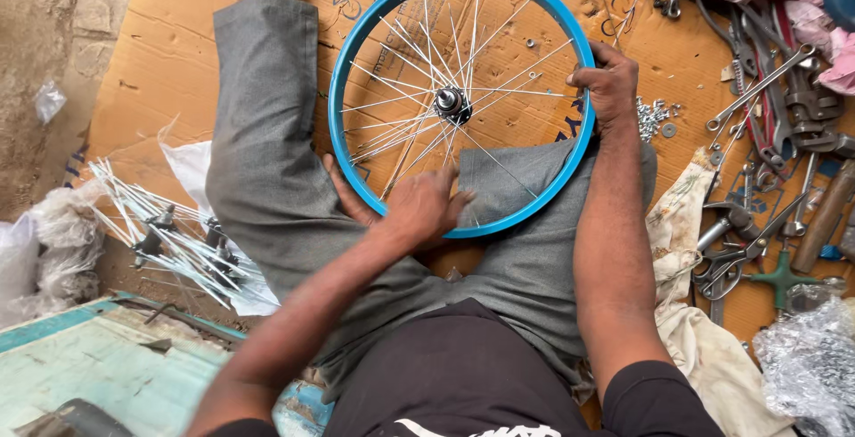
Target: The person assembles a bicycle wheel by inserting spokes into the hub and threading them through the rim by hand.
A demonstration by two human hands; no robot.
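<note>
Two hands work one blue wheel rim (pixel 356 63) resting across the person's lap. Left hand (pixel 419 210) pinches thin spokes (pixel 499 165) at the near edge; right hand (pixel 610 85) closes over the far-right rim. Rim looks stiff and light, best gripped there; spokes seem springy, easily bent. Cardboard (pixel 142 89) lies beneath.

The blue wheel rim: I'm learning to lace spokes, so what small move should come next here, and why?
Probably seat the loose spoke end under the left hand into the blue rim. The right hand already steadies the rim's far side, the hub sits centred, and several spokes fan out near the left fingers without visibly reaching the rim.
</note>
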